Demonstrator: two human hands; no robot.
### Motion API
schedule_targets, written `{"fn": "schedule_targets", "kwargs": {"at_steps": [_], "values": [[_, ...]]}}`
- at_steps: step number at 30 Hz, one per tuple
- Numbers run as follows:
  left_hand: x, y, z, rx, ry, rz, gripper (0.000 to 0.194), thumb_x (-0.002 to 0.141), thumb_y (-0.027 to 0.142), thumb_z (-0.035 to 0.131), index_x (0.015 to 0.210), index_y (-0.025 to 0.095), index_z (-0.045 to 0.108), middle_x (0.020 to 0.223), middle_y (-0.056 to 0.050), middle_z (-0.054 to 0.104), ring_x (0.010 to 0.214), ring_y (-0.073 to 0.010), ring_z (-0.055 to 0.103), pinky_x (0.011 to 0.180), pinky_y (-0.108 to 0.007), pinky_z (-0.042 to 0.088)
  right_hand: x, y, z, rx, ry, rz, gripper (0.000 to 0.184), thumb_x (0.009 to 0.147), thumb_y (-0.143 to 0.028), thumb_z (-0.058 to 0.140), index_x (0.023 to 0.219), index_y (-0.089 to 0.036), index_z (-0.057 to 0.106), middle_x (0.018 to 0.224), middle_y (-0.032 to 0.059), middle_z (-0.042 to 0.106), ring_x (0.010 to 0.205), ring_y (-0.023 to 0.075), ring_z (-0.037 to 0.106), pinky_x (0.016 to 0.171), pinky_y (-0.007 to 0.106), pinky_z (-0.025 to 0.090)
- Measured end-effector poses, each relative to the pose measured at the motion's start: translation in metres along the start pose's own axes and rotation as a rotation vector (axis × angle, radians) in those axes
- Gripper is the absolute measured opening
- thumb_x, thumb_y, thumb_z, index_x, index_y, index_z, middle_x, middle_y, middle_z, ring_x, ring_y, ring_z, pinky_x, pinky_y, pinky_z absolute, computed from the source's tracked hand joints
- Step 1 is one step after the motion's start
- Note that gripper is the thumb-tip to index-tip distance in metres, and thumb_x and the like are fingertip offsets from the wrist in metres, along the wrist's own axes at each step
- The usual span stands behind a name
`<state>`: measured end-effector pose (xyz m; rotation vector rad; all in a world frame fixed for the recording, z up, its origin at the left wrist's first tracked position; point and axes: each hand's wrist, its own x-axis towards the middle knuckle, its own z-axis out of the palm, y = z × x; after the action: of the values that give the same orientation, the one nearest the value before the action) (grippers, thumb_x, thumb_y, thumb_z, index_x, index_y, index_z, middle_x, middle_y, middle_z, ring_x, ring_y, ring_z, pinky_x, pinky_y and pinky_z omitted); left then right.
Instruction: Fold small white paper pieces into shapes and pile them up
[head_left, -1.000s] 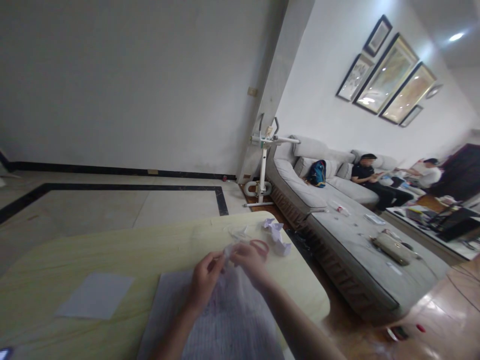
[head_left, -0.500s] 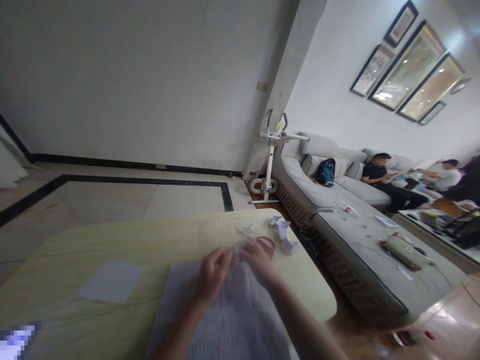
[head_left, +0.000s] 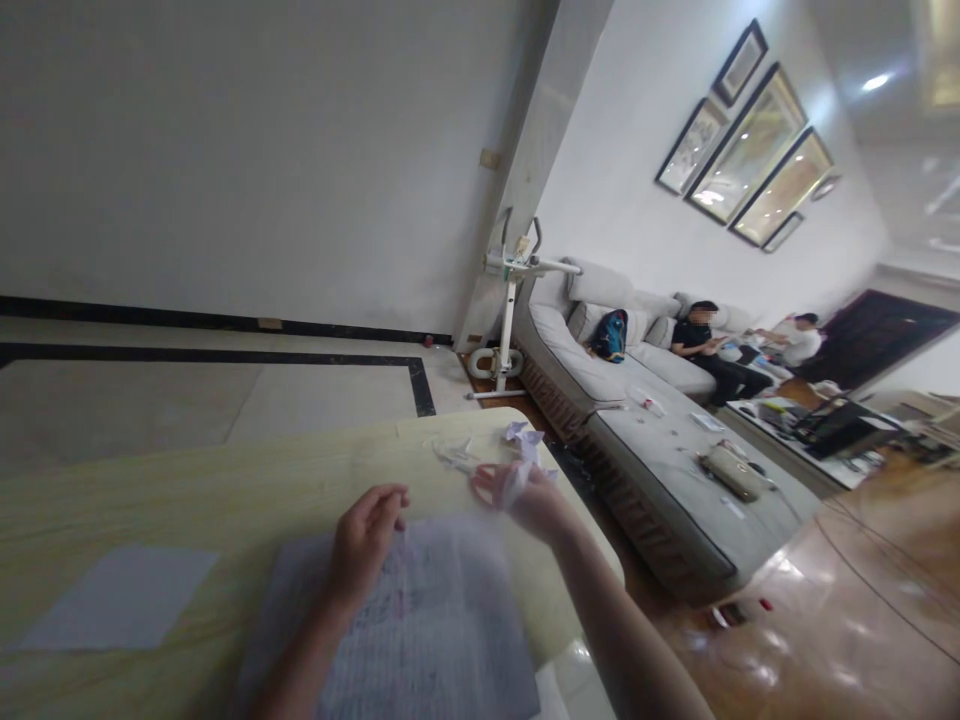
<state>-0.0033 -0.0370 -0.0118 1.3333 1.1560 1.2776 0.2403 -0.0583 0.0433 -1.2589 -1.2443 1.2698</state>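
My right hand (head_left: 536,500) reaches over the far right of the table, its fingers curled round a white scrap of paper (head_left: 516,486). Beside those fingers lie the red-handled scissors (head_left: 484,484), partly covered by the hand. My left hand (head_left: 369,535) hovers at the top edge of a large printed sheet (head_left: 442,620), fingers loosely bent and apart, with nothing visible in them. Crumpled paper pieces (head_left: 525,440) rest just beyond my right hand. Thin paper strips (head_left: 454,455) lie near the scissors. A blank white sheet (head_left: 124,598) is on the left.
The pale yellow table (head_left: 300,470) has a rounded right corner. Past it stand a grey sofa (head_left: 660,510) with a bag (head_left: 735,470) on it and a white exercise machine (head_left: 507,320). Two people sit farther back, one in dark clothes (head_left: 697,335).
My hands were together over the sheet's top edge. They have separated: the right has moved out to the right with the scrap, beside the scissors. The view has turned right.
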Motion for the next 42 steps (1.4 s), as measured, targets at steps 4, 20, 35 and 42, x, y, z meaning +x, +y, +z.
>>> {"fn": "schedule_targets", "kwargs": {"at_steps": [4,20,35,42], "values": [[-0.003,-0.004,0.001,0.085,-0.086,0.010,0.028,0.082,0.040,0.052,0.090,0.016,0.064,0.070,-0.002,0.064,0.056,-0.0136,0.057,0.053,-0.023,0.048,-0.004,-0.036,-0.069,-0.357,-0.019,-0.077,0.031,0.074,-0.048,0.057,0.077,-0.017,0.059,0.070,0.0036,0.057,0.063,0.0163,0.051,0.062,0.029,0.041],[-0.009,-0.007,-0.005,0.210,-0.101,0.007,0.030,0.081,0.043,0.051,0.090,0.017,0.065,0.066,-0.001,0.064,0.054,-0.0145,0.059,0.051,-0.022,0.049,0.063,-0.036,-0.128,-1.322,-0.333,0.141,0.014,0.068,-0.013,0.060,0.073,-0.010,0.072,0.066,0.0026,0.067,0.058,0.0109,0.052,0.054,0.020,0.033],[-0.011,-0.008,-0.007,0.244,-0.100,-0.015,0.032,0.080,0.044,0.052,0.089,0.018,0.066,0.063,0.000,0.064,0.057,-0.0161,0.062,0.052,-0.022,0.050,0.076,-0.036,-0.124,-1.258,-0.522,0.243,0.019,0.068,-0.015,0.060,0.078,-0.010,0.075,0.065,0.0017,0.067,0.058,0.0110,0.053,0.055,0.019,0.036],[-0.011,-0.010,-0.007,0.267,-0.109,-0.010,0.032,0.081,0.045,0.051,0.091,0.018,0.065,0.064,-0.001,0.064,0.058,-0.0167,0.062,0.053,-0.023,0.051,0.077,-0.038,-0.122,-1.198,-0.559,0.283,0.015,0.066,-0.016,0.062,0.074,-0.011,0.074,0.067,0.0017,0.069,0.062,0.0119,0.056,0.058,0.019,0.039]]}}
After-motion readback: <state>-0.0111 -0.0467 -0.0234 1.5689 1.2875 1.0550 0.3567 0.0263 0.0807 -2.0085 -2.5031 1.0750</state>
